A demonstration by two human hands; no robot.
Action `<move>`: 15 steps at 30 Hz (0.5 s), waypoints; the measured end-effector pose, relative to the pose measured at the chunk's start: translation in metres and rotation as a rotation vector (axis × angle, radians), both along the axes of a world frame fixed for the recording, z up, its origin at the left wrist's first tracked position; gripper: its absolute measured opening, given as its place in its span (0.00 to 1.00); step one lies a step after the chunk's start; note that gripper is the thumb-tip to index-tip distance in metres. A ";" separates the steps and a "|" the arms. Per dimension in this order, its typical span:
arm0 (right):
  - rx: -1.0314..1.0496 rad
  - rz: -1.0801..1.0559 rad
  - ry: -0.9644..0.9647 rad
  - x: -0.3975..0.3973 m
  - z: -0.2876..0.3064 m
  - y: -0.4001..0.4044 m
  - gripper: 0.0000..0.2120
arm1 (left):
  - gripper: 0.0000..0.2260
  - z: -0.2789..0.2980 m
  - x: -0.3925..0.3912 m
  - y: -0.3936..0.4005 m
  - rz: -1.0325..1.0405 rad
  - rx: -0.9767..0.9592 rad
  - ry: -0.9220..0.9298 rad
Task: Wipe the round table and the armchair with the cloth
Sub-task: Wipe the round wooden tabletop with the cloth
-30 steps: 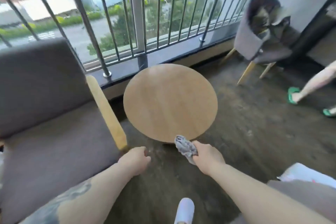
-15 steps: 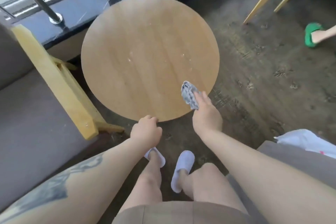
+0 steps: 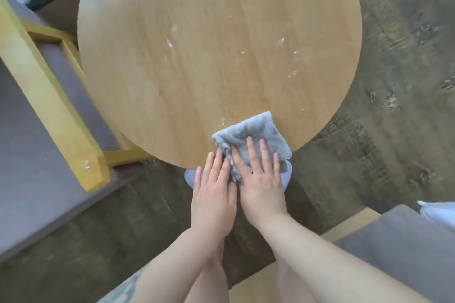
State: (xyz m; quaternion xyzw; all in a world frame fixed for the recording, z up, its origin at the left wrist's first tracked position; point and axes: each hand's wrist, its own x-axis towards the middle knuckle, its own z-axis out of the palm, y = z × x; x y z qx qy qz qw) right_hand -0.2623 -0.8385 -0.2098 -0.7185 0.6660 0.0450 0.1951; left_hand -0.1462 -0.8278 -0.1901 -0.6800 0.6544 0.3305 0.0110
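Cloth (image 3: 256,135) flat on round table (image 3: 209,44) edge; armchair (image 3: 37,130) just left.

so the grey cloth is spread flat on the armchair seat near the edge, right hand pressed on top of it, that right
Not quite: the head view shows the grey cloth on the round table, not the armchair seat. It does lie flat near the edge, under the right hand.

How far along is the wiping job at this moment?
Barely begun. The cloth lies flat at the round table's near edge under the right hand, with the left hand beside it. White specks remain across the top. The armchair is not yet touched.
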 end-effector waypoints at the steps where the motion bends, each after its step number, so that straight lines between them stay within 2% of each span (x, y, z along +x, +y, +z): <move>1: -0.016 0.136 -0.005 -0.008 -0.001 0.005 0.28 | 0.25 -0.002 0.002 0.000 0.010 -0.026 -0.005; 3: -0.035 0.360 0.017 -0.039 -0.009 -0.007 0.31 | 0.25 -0.007 0.010 0.004 -0.024 -0.066 -0.007; 4: -0.066 0.372 0.041 -0.047 -0.012 -0.021 0.33 | 0.27 -0.009 0.014 0.005 -0.049 -0.077 -0.002; 7: -0.048 0.030 0.029 -0.010 -0.006 -0.057 0.31 | 0.29 -0.015 0.017 0.000 0.033 -0.108 0.007; 8: -0.047 0.022 -0.013 0.009 -0.003 -0.056 0.29 | 0.29 -0.016 0.017 -0.003 0.102 -0.109 0.007; 10: -0.082 0.214 -0.083 0.017 -0.006 -0.037 0.27 | 0.28 -0.019 0.018 -0.004 0.163 -0.113 0.000; 12: -0.104 0.361 -0.057 -0.020 -0.013 -0.033 0.28 | 0.27 -0.019 0.025 0.000 0.103 -0.141 -0.046; 13: -0.122 0.320 -0.018 -0.036 -0.017 -0.038 0.29 | 0.27 -0.018 0.031 0.002 0.074 -0.152 -0.073; 15: -0.120 -0.004 0.057 -0.034 -0.017 -0.053 0.30 | 0.26 -0.018 0.042 0.002 0.069 -0.160 -0.109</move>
